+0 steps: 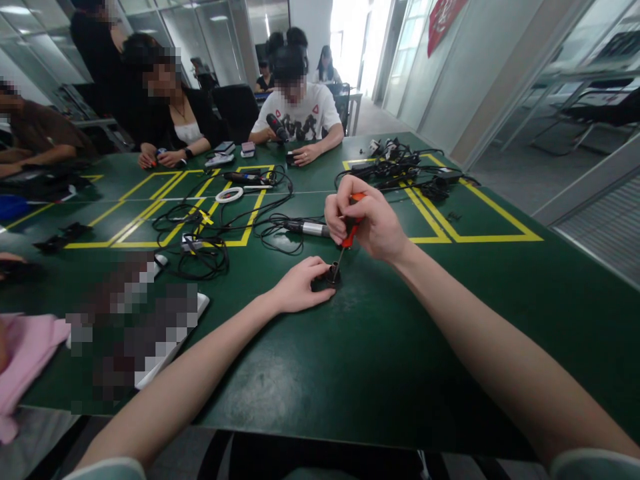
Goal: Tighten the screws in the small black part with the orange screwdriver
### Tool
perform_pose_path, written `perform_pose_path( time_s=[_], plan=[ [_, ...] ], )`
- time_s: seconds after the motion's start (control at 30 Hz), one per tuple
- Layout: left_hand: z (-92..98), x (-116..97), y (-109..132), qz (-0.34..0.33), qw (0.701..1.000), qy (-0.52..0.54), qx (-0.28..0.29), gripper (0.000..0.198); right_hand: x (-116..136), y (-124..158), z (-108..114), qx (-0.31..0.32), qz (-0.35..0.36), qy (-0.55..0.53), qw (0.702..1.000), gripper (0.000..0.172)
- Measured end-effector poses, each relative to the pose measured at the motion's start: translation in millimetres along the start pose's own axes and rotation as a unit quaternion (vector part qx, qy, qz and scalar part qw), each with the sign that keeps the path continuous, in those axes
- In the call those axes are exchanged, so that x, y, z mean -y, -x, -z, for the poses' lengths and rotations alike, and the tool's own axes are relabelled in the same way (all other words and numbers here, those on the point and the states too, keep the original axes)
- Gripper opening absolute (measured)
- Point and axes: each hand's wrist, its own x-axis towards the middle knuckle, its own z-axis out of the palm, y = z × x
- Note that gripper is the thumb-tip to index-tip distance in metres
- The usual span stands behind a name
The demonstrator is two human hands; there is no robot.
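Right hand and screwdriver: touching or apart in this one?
Touching. The head view shows the right hand gripping the screwdriver by its orange handle, with its thin shaft pointing down.

Glass walls [180, 33] around a green surface [385, 347]
Beyond the right hand [370, 220], bright light [351, 60] reaches the grey floor [387, 122]; a black chair [237, 110] stands farther left.

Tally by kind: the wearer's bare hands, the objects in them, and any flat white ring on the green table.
Bare hands, left hand and right hand: 2
Orange-handled screwdriver with thin metal shaft: 1
Small dark round part: 1
Flat white ring: 1
Total: 5
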Motion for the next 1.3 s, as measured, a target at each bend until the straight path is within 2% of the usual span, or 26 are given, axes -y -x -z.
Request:
perform_pose_path(
  time_s=[0.17,0.3,0.43,0.57,0.77,0.97,1.07,1.3],
  plan=[
    [-1.2,3.6,-0.2,-0.009,1.0,-0.002,-0.005,0.028,3.8,2.4,-9.3,0.048,-0.062,-0.097,0.992,0.016],
    [-1.2,5.2,0.3,-0.006,1.0,-0.008,-0.007,0.027,1.6,5.2,-22.3,0.07,-0.078,-0.123,0.987,0.036],
    [0.0,3.2,0.5,-0.008,1.0,-0.005,-0.001,0.022,-0.6,6.9,-29.6,0.082,-0.082,-0.119,0.986,0.03],
    [-0.3,1.4,0.1,-0.005,1.0,-0.001,-0.006,0.025,-0.8,7.2,-27.7,0.095,-0.077,-0.131,0.984,0.028],
    [-3.2,3.7,-0.3,-0.005,1.0,0.021,-0.007,0.032,2.3,7.3,-20.8,0.122,-0.095,-0.11,0.982,0.036],
    [-2.7,3.6,-0.6,-0.004,1.0,0.015,-0.003,0.028,5.6,5.5,-21.3,0.129,-0.141,-0.12,0.974,0.046],
    [-1.0,2.0,-0.6,-0.007,1.0,0.009,-0.002,0.024,4.7,6.0,-24.4,0.122,-0.134,-0.125,0.976,0.051],
    [-1.2,1.6,0.0,-0.001,1.0,-0.001,-0.008,0.026,1.0,8.3,-31.0,0.103,-0.095,-0.119,0.983,0.029]
  ],
)
